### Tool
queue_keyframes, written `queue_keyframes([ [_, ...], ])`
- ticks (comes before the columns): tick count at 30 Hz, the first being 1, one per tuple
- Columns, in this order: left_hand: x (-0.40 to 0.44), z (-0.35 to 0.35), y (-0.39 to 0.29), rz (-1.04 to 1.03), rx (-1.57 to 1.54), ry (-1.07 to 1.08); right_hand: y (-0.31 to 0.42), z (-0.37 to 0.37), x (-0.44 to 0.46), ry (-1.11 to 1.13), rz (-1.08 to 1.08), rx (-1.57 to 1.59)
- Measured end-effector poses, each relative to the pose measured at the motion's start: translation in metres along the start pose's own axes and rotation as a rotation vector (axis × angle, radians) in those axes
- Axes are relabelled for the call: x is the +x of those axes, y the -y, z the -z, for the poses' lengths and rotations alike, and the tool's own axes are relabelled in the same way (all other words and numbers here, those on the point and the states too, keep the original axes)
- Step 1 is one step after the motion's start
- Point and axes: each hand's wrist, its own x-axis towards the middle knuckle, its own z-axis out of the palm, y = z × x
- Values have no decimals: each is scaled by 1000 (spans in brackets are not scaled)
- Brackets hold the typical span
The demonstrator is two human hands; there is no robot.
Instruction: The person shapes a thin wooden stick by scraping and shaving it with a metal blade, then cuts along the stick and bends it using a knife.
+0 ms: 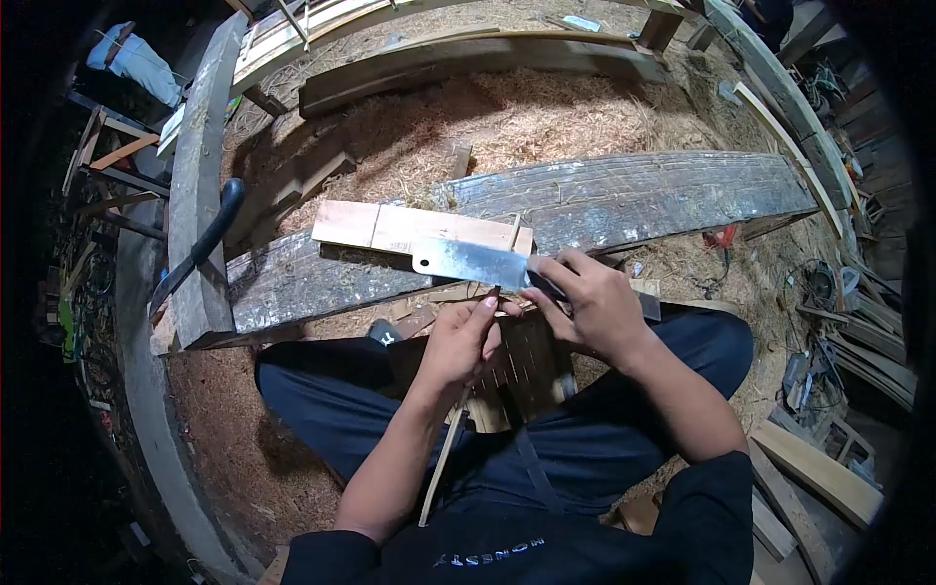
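My right hand [595,297] is closed round the dark handle of a cleaver [473,263], whose broad metal blade points left. A thin wooden strip [444,458] is pinched in my left hand [463,341]; it runs down toward my lap, and its upper end [515,230] shows beyond the blade. The blade lies across the strip, over a pale wooden block [400,227]. That block rests on a worn, paint-spotted plank [624,205]. My fingertips partly hide the strip just below the blade.
A curved tool with a black handle [219,222] lies on the beam [200,146] at left. Wood shavings [546,112] cover the ground beyond the plank. Boards [819,473] lie at lower right. Part of another person [136,63] shows at upper left.
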Motion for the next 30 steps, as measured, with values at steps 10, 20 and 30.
queue_keyframes([
  [10,7,1,9,-77,-92,-8,-4,-10,7,-41,4,-112],
  [20,5,-3,5,-86,-113,-13,1,-6,13,20,-81,-246],
  [30,7,-2,5,-23,-58,-48,1,-10,8,-3,72,-215],
])
